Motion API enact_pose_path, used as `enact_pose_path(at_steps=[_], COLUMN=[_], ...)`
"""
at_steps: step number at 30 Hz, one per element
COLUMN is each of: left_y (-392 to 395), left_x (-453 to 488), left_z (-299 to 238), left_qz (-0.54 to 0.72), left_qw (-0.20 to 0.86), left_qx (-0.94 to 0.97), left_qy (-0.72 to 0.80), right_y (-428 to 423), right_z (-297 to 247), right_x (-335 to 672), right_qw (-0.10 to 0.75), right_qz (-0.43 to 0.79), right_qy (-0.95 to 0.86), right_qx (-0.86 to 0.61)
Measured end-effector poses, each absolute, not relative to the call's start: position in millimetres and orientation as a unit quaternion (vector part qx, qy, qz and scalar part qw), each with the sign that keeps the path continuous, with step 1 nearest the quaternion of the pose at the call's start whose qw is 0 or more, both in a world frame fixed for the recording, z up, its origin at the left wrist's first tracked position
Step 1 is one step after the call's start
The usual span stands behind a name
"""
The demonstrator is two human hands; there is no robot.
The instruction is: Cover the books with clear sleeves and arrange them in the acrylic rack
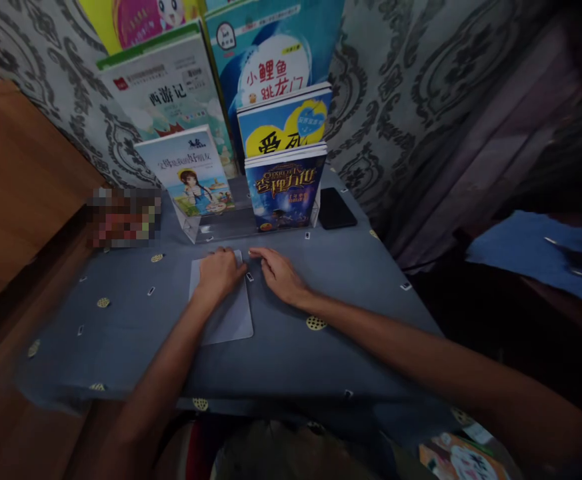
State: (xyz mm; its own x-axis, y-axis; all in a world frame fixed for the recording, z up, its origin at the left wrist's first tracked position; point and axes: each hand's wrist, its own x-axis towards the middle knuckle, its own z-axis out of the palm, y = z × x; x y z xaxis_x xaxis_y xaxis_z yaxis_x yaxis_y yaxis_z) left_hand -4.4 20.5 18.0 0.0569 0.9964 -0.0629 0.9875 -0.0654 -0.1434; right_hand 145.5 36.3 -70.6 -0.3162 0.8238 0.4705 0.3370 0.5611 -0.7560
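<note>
A flat pale grey rectangular sheet with rounded corners lies on the cloth-covered table. My left hand rests palm down on its upper part, fingers bent near the far edge and thumb out to the right. Just right of the sheet's far corner is my right hand, its fingers stretched to the left and nothing seen in it. Beyond both hands, a clear bookstand holds a white picture-covered book on the left and a dark blue book on the right.
Taller books, such as a pale green one and a teal one, rise behind against patterned curtains. A black phone-like slab lies right of the stand. A blurred-out item sits at the left edge; blue cloth is at right.
</note>
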Motion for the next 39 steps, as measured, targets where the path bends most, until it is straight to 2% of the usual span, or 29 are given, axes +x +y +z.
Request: enact_pose_path(at_steps=[5,14,18,21,23,27,30,34,39], left_y=[22.8,14.6,-1.2,-24.0,-42.8,-77.8,-92.2,-92.0,-80.1], left_x=[9.5,-15.1,-63.6,-105.1,-128.5,-157.6,-163.9,-159.1,-155.8], left_z=[16.3,13.3,2.0,-4.1,-5.5,-5.7,-4.3,3.4,10.5], left_qz=[0.080,0.055,-0.009,-0.045,-0.042,0.002,0.046,0.096,0.104], left_qw=[0.067,0.057,0.002,-0.030,-0.045,-0.058,-0.027,0.031,0.026], left_qx=[-0.719,-0.756,-0.824,-0.827,-0.825,-0.845,-0.871,-0.898,-0.922], left_qy=[-0.687,-0.650,-0.567,-0.559,-0.562,-0.532,-0.488,-0.429,-0.372], right_y=[36.7,32.5,24.4,19.5,15.9,4.1,-6.0,-12.0,-10.5], right_z=[-71.9,-65.3,-61.4,-57.3,-54.2,-50.3,-51.3,-55.5,-57.7], right_x=[143.4,142.9,142.0,141.4,141.2,142.1,144.4,147.4,148.0], right_qw=[0.440,0.411,0.326,0.252,0.235,0.234,0.246,0.254,0.251], right_qz=[0.282,0.243,0.192,0.153,0.133,0.110,0.096,0.093,0.115], right_qy=[-0.766,-0.818,-0.882,-0.918,-0.927,-0.937,-0.940,-0.939,-0.934], right_qx=[-0.375,-0.321,-0.280,-0.265,-0.259,-0.234,-0.218,-0.211,-0.226])
